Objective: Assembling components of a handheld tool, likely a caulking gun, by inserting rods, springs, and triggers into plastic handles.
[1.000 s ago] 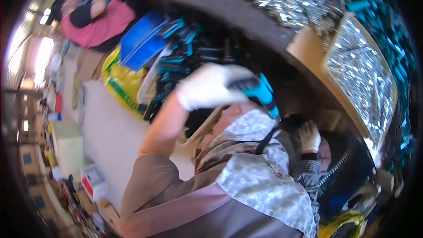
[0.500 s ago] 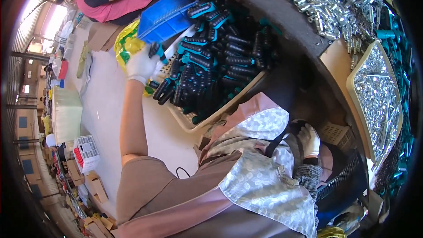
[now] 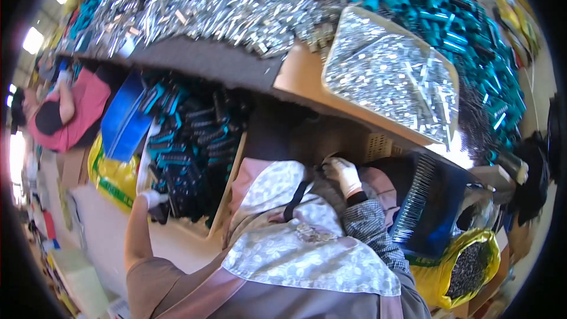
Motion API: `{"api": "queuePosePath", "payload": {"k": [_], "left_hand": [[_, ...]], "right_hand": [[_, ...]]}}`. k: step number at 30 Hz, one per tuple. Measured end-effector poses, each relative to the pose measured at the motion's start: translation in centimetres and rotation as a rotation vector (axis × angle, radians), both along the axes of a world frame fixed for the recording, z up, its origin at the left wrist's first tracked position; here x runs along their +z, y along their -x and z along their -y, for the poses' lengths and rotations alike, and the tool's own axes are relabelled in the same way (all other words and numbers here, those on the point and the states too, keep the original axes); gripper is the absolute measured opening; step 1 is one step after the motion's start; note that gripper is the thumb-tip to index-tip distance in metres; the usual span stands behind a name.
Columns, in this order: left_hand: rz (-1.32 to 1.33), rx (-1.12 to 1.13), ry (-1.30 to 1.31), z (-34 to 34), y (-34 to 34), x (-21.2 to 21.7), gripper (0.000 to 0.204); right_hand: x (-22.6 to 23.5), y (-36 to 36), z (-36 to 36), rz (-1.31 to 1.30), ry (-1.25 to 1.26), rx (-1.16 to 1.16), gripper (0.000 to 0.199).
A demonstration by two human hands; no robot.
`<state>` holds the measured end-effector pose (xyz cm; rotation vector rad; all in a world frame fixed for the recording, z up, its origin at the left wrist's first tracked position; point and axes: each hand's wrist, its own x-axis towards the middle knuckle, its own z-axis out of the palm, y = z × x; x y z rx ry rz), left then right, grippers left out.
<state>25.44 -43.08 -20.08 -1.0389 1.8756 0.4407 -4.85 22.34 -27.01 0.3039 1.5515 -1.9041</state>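
My left hand (image 3: 155, 199), in a white glove, is at the near left edge of a crate (image 3: 216, 224) heaped with black-and-teal ribbed handles (image 3: 184, 162). A dark piece lies against its fingers. Blur hides whether the fingers grip it. My right hand (image 3: 341, 174), also gloved in white, rests over my knee beside a patterned apron (image 3: 313, 254). Its fingers lie stretched out and hold nothing that I can see.
A blue bin (image 3: 126, 119) and a yellow bag (image 3: 112, 171) stand left of the crate. Shiny metal parts (image 3: 212, 6) cover the bench ahead, with a tray (image 3: 452, 91) of them at right. Teal parts (image 3: 466, 29) lie beyond. A person (image 3: 71, 106) sits far left.
The head view has swung to the right, bringing the bench into sight. My left hand has gone from above the yellow bag, holding a black-and-teal handle, to the crate's near edge. My right hand stays on my knee.
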Motion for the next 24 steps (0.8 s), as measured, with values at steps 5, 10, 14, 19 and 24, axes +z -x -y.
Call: {"api": "queuePosePath", "payload": {"k": [5, 10, 14, 19, 24], "left_hand": [[0.265, -0.177, -0.240, -14.1, 13.0, 6.5, 0.037], [-0.475, -0.580, -0.470, -27.5, 28.0, 21.1, 0.027], [-1.021, -1.011, -0.399, -30.1, 35.0, 26.5, 0.029], [-1.108, -1.042, -0.035, -27.3, 45.4, 28.5, 0.039], [-1.258, -0.704, 0.396, -17.0, 54.1, 25.7, 0.036]], "right_hand": [[6.8, -0.6, -1.2, -0.123, 0.040, 0.069, 0.034], [21.8, 1.7, -0.7, -0.482, 0.005, 0.495, 0.030], [30.9, 3.4, -1.5, -1.198, -0.475, 0.190, 0.017], [31.7, 7.1, -5.0, -1.421, -1.143, -0.258, 0.012], [30.9, 8.8, -5.2, -1.397, -1.535, -0.185, 0.015]]}}
